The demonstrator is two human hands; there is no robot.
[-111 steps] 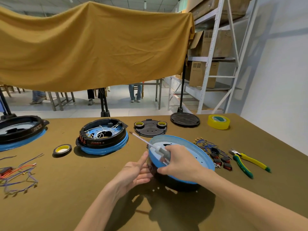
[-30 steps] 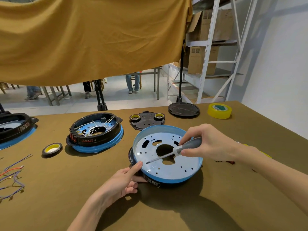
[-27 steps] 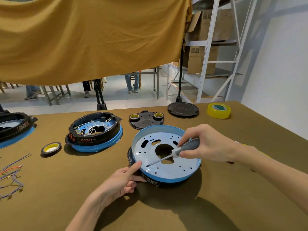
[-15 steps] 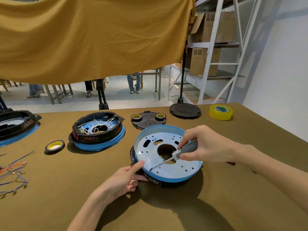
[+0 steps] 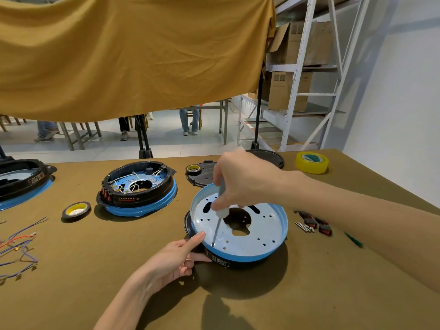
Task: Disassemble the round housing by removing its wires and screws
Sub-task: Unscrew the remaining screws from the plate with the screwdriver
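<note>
On the brown bench, the round housing sits near the front edge. The right hand grips a screwdriver pointing down at its near-left rim, beside the left hand holding that side.

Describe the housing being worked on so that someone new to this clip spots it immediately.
On the brown table, nearest the camera, sits a round housing with a blue rim. Unlike the wired housing further left, its pale perforated plate is bare of wires, and a screwdriver stands in it.
</note>
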